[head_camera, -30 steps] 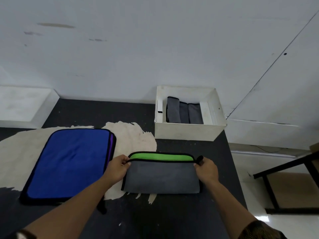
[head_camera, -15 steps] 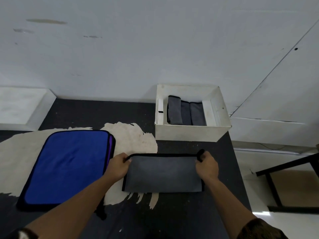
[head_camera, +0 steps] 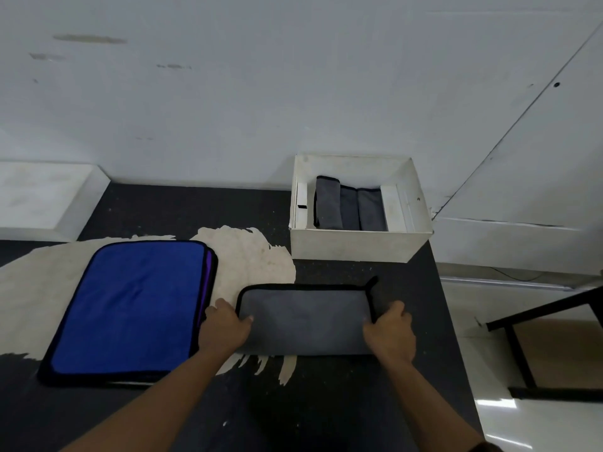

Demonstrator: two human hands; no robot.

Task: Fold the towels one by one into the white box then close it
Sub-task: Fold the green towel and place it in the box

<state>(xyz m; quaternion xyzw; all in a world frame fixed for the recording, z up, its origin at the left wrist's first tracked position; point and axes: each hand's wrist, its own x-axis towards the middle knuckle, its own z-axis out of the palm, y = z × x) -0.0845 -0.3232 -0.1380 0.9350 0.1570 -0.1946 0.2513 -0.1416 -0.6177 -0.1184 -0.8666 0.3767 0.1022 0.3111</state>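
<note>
A grey towel [head_camera: 305, 316] with black trim lies folded in half on the dark table, its loop tag at the far right corner. My left hand [head_camera: 225, 327] grips its left edge, thumb on top of the cloth. My right hand [head_camera: 390, 332] grips the right edge with curled fingers. Behind the towel stands the open white box [head_camera: 352, 247], with three folded grey towels [head_camera: 349, 208] standing side by side inside. To the left lies a stack of flat towels, the blue towel [head_camera: 130, 308] on top and a purple edge showing beneath it.
The dark table [head_camera: 326, 402] has worn pale patches under the towels and ends just right of the box. A white wall rises behind. A white ledge [head_camera: 42, 197] sits at the far left. A black metal frame [head_camera: 522, 347] stands on the floor to the right.
The green side of the towel was covered as the near half was folded over to the far edge. Both hands then slid from the far corners down to the side edges.
</note>
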